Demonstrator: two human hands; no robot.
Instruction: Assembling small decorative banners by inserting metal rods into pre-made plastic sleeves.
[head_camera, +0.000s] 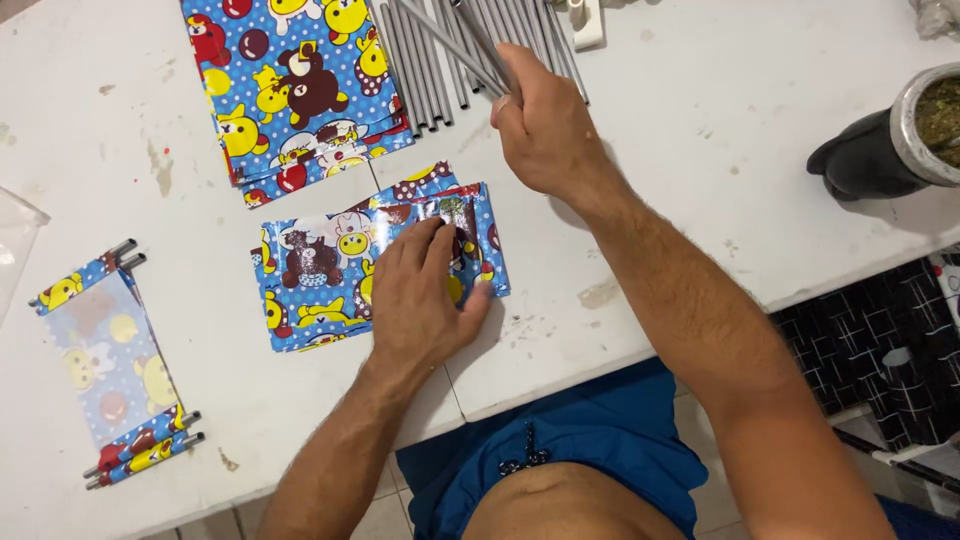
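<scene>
The left hand lies flat, fingers spread, pressing the printed sheet near the surface's front edge. The right hand, beyond it toward the back edge, pinches one grey rod, which runs diagonally across the row of rods.

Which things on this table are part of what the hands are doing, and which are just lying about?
In use:
left hand pressing the printed sheet
right hand grasping grey rods
stack of printed sheets

Lying about:
finished piece with rods at both ends
metal-rimmed cup
clear plastic
</scene>
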